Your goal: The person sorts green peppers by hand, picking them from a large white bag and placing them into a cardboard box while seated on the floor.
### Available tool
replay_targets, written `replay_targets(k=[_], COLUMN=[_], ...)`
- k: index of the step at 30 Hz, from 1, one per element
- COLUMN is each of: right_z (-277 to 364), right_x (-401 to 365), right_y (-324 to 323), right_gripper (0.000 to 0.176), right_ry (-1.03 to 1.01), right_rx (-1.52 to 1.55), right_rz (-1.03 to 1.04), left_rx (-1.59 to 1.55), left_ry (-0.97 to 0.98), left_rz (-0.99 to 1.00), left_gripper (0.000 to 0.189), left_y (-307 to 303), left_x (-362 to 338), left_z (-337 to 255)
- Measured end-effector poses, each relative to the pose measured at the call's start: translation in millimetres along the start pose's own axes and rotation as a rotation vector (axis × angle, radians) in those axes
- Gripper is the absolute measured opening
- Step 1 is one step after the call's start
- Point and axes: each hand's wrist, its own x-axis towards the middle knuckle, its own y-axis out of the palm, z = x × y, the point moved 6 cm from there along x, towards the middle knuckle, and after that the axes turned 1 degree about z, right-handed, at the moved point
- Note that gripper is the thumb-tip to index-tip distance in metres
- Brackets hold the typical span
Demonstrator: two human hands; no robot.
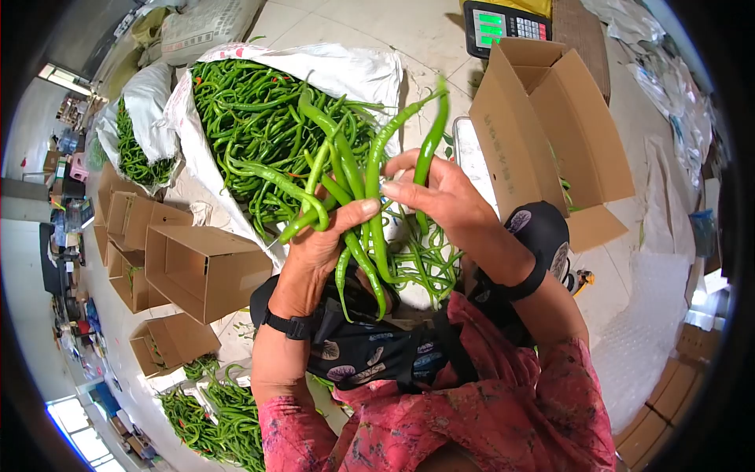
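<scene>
My left hand (316, 245) is closed around a bunch of long green chili peppers (344, 161), thumb pressed across them, their ends sticking out above and below the fist. Close beside it, my right hand (447, 193) pinches a single green chili pepper (432, 145) between curled fingers, and another long pepper from the bunch passes by its thumb. Beyond both hands lies a large white sack (338, 69), its mouth spread wide over a heap of green chilies (259, 118). More thin chilies (429, 263) lie below the hands, near my lap.
A tall open cardboard box (515, 134) stands at right, beside a digital scale (507, 30) with lit green displays. Several open cartons (177, 263) stand at left. Another chili pile (224, 413) is at lower left, and a smaller white sack (149, 102) at upper left.
</scene>
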Motion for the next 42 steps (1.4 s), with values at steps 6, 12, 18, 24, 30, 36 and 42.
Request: replay_targets(k=[6, 12, 18, 24, 30, 36, 42], right_z=[-13.4, -38.2, 9.1, 13.2, 27.2, 24.3, 19.9], right_x=[-3.5, -56.6, -38.6, -20.2, -27.3, -32.1, -38.3], right_y=[-13.1, -32.7, -14.7, -14.6, -22.3, -34.5, -56.1], right_gripper=[0.021, 0.025, 0.033, 0.036, 0.045, 0.032, 0.020], right_ry=[0.122, 0.243, 0.210, 0.073, 0.004, -0.017, 0.019], right_rx=[0.143, -0.058, 0.070, 0.218, 0.170, 0.212, 0.252], right_rz=[-0.184, -0.329, -0.110, -0.057, 0.036, -0.006, -0.082], left_rx=[0.143, 0.193, 0.450, 0.379, 0.014, 0.040, -0.186], left_ry=[-0.033, 0.007, -0.090, -0.037, 0.154, 0.122, 0.066], left_rz=[0.085, 0.346, 0.495, 0.396, 0.164, 0.184, 0.321], left_gripper=[0.046, 0.038, 0.038, 0.042, 0.048, 0.055, 0.061], left_y=[-0.4, 10.0, 25.3, 17.8, -4.8, 10.3, 6.8], left_x=[1.3, -5.2, -9.7, -10.4, -1.6, 0.1, 3.7], left_z=[1.2, -5.8, 12.8, 2.3, -16.8, -15.1, -2.4])
